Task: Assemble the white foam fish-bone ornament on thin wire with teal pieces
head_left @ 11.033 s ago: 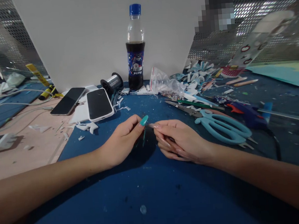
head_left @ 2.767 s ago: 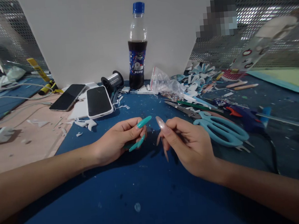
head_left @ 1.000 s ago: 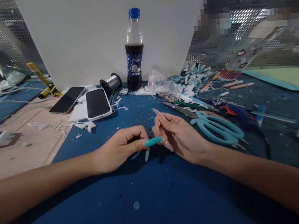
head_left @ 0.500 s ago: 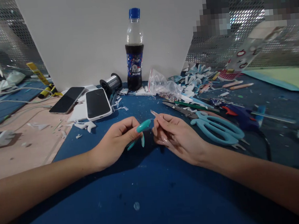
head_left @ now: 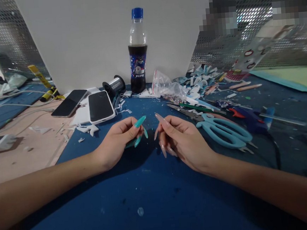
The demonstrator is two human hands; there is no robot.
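Observation:
My left hand (head_left: 120, 137), with long teal nails, is closed in a pinch, thumb pressed to the side of the index finger. Opposite it, my right hand (head_left: 183, 139) has long pale pinkish nails and is closed too, thumb and index finger together, the other fingers curled under. Whatever lies between either set of fingertips is too fine to make out. A narrow gap separates the hands above the blue tabletop (head_left: 138, 187). Nearest to my right hand are the blue-handled scissors (head_left: 225, 129). A white-framed phone (head_left: 101, 106) lies beyond my left hand.
A Pepsi bottle (head_left: 138, 56) stands at the back before a white board (head_left: 83, 35). Near it lie a spool of shiny thread or wire (head_left: 116, 84), a clear plastic bag (head_left: 167, 85) and paper scraps (head_left: 200, 77). A glue gun (head_left: 252, 119) rests at right, a dark phone (head_left: 69, 103) at left.
My hands have drawn slightly apart. My left hand has shifted left and its thumb tilts upward; the lower fingers of my right hand have loosened downward.

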